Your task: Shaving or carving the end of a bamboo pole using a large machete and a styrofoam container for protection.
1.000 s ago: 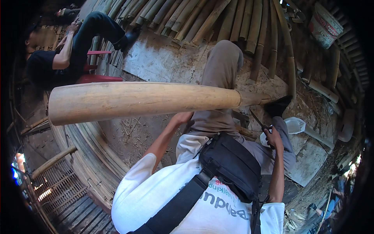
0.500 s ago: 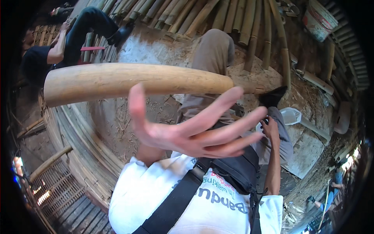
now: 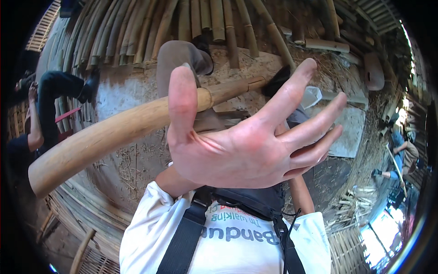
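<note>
My left hand (image 3: 237,146) is raised close in front, palm up toward view, with its fingers spread apart and nothing in them. Its thumb overlaps a thick, pale-brown wooden or bamboo pole (image 3: 100,137), which slants from the lower left to a narrower stepped end (image 3: 235,91); whether they touch I cannot tell. At that thin end is a dark thing (image 3: 277,81) I cannot make out. Of my right arm only the forearm (image 3: 299,192) shows; my right hand is hidden behind the left. A clear plastic container (image 3: 312,97) lies beyond my fingers.
Bamboo poles (image 3: 109,36) lie side by side across the far side. A pale board (image 3: 349,132) is on the littered ground at right. One person (image 3: 59,91) sits at far left, another (image 3: 404,148) at far right. Bamboo strips (image 3: 100,205) run along the lower left.
My view has swung, so the surroundings sit further left and higher. My left hand has come up larger, palm more fully shown. The pole tilts more, and my right hand has become hidden.
</note>
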The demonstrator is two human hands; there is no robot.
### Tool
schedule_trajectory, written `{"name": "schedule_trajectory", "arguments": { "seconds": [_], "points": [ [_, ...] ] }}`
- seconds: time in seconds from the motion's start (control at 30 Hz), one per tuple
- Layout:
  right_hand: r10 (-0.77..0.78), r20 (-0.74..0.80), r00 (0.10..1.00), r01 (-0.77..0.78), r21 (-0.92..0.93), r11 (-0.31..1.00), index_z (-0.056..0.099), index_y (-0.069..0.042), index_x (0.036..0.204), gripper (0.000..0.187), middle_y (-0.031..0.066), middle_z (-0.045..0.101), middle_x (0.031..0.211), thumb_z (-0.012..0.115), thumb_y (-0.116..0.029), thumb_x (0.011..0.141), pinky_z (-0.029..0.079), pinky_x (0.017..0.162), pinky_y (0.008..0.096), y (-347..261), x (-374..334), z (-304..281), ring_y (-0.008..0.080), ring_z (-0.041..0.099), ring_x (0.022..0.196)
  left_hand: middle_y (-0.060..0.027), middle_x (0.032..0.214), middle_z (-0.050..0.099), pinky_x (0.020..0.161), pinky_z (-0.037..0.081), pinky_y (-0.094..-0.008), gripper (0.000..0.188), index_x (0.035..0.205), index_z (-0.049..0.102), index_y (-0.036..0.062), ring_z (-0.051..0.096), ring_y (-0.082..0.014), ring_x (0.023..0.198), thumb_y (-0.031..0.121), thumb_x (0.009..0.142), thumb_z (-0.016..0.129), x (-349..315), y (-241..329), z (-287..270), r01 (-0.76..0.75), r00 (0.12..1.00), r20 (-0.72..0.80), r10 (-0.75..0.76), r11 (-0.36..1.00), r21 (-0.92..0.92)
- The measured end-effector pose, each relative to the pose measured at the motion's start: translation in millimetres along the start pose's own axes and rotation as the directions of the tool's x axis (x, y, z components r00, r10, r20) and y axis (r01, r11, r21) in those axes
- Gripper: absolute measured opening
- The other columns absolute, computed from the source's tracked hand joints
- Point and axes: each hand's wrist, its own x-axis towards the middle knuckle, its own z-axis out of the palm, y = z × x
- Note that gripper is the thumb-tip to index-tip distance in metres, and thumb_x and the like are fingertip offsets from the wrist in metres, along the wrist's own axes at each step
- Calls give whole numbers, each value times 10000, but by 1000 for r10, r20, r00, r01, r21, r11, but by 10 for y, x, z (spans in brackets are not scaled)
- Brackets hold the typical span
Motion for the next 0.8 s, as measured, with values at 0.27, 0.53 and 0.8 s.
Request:
{"name": "schedule_trajectory", "arguments": {
  "seconds": [0.27,0.53,0.8],
  "points": [
    [-4,-19,1000,5,46,999,537,2,1122,376,232,614,985,598,-230,833,461,812,459,-144,-146,39,416,575,882,-277,1460,-170,1059,-172,-474,1143,1402,-256,159,-177,-356,1366,927,619,67,111,-351,-374,-290,894,272,356,923,-255],
    [4,-30,1000,-2,62,998,536,-1,1124,371,226,614,988,594,-228,836,461,807,459,-122,-146,22,414,575,877,-268,1468,-153,1069,-165,-458,1129,1409,-238,160,-194,-315,1369,917,637,84,209,-127,-170,-105,991,63,119,976,-193],
    [-16,-41,999,19,90,996,535,-4,1125,367,220,614,991,590,-226,838,461,803,460,-242,-122,-13,412,576,873,-294,1472,-24,1076,-164,-485,1141,1419,-199,113,-189,-289,1375,908,649,80,233,-165,-157,-118,971,-226,74,976,-186]
  ]
}}
